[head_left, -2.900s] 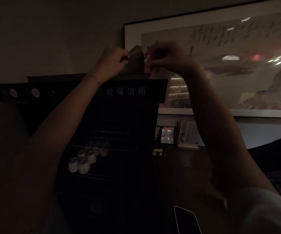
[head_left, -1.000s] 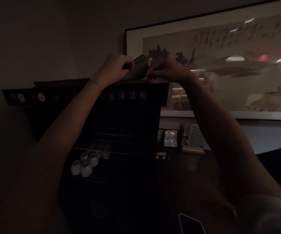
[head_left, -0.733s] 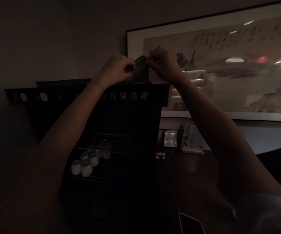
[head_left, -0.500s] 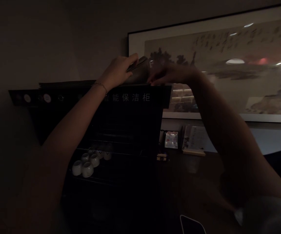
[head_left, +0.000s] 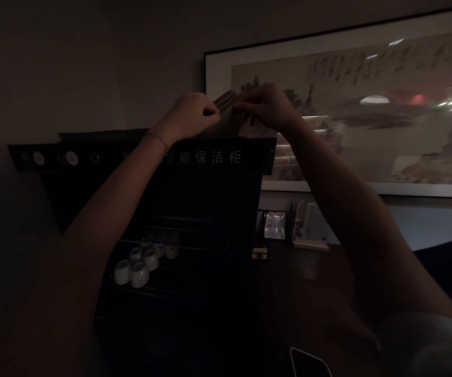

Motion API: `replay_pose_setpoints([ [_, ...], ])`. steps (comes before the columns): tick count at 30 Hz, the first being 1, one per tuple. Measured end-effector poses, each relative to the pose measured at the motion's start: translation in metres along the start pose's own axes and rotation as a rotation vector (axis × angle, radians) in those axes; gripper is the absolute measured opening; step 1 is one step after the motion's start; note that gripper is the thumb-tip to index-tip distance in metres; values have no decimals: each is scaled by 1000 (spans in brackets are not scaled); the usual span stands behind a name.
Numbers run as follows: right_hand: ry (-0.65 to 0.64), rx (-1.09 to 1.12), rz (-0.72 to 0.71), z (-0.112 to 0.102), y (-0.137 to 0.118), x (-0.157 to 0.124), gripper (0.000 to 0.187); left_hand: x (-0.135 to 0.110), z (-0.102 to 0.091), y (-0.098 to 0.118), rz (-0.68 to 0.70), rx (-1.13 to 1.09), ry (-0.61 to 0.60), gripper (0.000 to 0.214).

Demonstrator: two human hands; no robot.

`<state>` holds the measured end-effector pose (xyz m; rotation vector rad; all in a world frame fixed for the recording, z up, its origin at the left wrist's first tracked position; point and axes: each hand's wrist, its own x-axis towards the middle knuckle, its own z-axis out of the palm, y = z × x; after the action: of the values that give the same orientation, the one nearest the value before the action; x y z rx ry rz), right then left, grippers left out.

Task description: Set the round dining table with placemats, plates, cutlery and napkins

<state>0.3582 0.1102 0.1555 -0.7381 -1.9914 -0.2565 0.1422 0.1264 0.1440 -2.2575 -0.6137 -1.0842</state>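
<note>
Holding w/ L hand (head_left: 190,112): gripped bent-up end of brown sheets (head_left: 226,99)
R hand (head_left: 268,106): narrow, fingers bunched at their edge, cdn't tell if gripping
Blk cabinet (head_left: 210,201): had brown sheets on top, white cups (head_left: 139,274) inside

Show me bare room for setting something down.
On the table, a bare-looking, dim patch lies between the cabinet, card stand and phone. Crowded: the table's back, with frame and box; the left of the shelf, with cups; above the cabinet, with left hand, right hand and brown stack. The shelf's right is too dark to judge.
</note>
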Motion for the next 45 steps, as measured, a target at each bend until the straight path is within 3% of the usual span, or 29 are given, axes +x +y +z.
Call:
replay_pose_setpoints([
  [3, 5, 134, -43, 0, 0, -5, 22, 1, 0, -1, 9, 37, 18, 23],
  [7, -415, 58, -38, -9, 5, -9, 31, 3, -1, 0, 17, 82, 51, 21],
  [9, -495, -57, -7, -12, 7, -8, 29, 4, -1, 0, 30, 127, 68, 22],
  [16, -374, -127, 4, -15, -3, -1, 20, 3, 0, -1, 70, 150, 91, 23],
  [21, -7, -348, -132, -5, -15, 5, 19, 0, -2, -1, 58, 103, 67, 25],
  [23, 60, -355, -143, -1, -16, 4, 19, 0, -2, -1, 54, 100, 57, 24],
  [26, -43, -253, -81, -2, -13, -1, 24, 2, -2, -2, 57, 105, 62, 25],
  [29, -340, -206, 2, -7, -10, -6, 32, 4, -1, -4, 64, 110, 89, 25],
  [31, -465, -240, 4, -11, -9, -7, 33, 4, -1, -5, 65, 98, 96, 25],
  [36, -565, -307, 12, -21, -8, 0, 33, 4, -1, -5, 37, 63, 83, 26],
  [40, -515, -330, 17, -25, -10, 2, 24, 2, -1, -2, 40, 96, 107, 25],
  [45, -138, -553, -147, -13, -13, 3, 20, 0, -2, -3, 53, 74, 81, 25],
])
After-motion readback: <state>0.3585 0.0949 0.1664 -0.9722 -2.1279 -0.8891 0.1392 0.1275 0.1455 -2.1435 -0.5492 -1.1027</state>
